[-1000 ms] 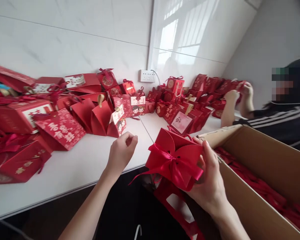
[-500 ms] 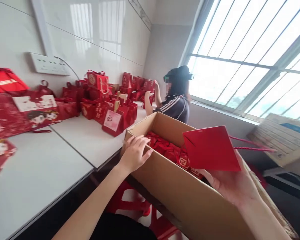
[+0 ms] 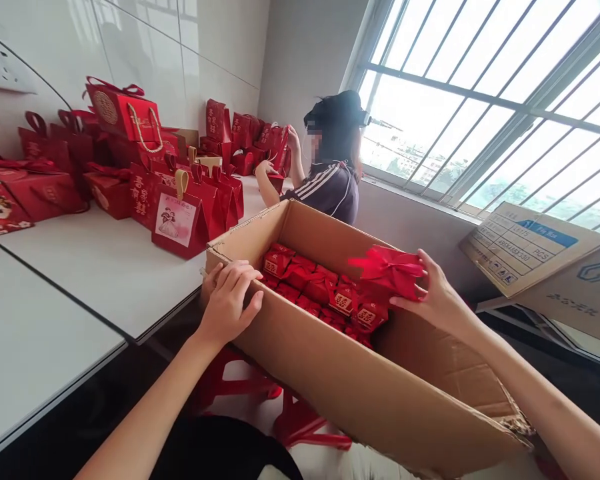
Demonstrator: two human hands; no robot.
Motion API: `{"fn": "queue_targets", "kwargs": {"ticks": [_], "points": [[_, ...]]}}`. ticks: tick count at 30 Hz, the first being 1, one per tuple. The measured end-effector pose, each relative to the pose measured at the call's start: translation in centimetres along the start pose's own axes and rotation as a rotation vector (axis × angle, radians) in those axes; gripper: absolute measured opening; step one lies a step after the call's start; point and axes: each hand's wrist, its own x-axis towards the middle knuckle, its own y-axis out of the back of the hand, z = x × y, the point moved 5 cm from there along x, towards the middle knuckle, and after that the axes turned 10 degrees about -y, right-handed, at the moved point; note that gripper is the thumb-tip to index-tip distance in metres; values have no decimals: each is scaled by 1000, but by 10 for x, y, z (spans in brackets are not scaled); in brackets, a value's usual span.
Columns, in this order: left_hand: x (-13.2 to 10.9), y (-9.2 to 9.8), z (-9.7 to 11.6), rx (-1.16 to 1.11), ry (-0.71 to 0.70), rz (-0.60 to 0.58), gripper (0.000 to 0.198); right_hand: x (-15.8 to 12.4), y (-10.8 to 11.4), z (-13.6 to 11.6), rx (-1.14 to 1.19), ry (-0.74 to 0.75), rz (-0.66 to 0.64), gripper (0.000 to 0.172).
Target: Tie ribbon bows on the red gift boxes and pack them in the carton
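My right hand (image 3: 433, 293) grips a small red gift box (image 3: 391, 272) with a ribbon bow, held over the inside of a cardboard box (image 3: 340, 363). The carton stands open in front of me. Several red gift boxes (image 3: 325, 287) with gold marks sit packed in rows in its left part, while brown cardboard shows in its right part. My left hand (image 3: 233, 300) rests on the carton's near left corner, its fingers bent over the rim. The underside of the held box is hidden.
On the white table (image 3: 90, 283) to the left stand several red gift bags (image 3: 185, 220) and boxes. A person (image 3: 335, 180) sits beyond the carton, handling red packages. Printed cartons (image 3: 525, 250) lie at the right by the barred window. A red stool (image 3: 305, 420) is underneath.
The view has turned right. My right hand has turned the red gift box so its bow now shows instead of a flat red face. My left hand stays on the carton's rim.
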Motion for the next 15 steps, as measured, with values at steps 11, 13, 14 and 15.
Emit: {"fn": "queue_targets", "kwargs": {"ticks": [11, 13, 14, 15], "points": [[-2, 1, 0, -19, 36, -19, 22, 33, -78, 71, -175, -32, -514, 98], [-2, 1, 1, -11, 27, -11, 21, 30, -88, 70, -146, -44, -519, 97], [-2, 0, 1, -9, 25, -8, 21, 30, -95, 66, -137, -48, -516, 98], [-3, 0, 1, -7, 23, -4, 21, 30, -104, 61, -127, -50, -513, 98]]}}
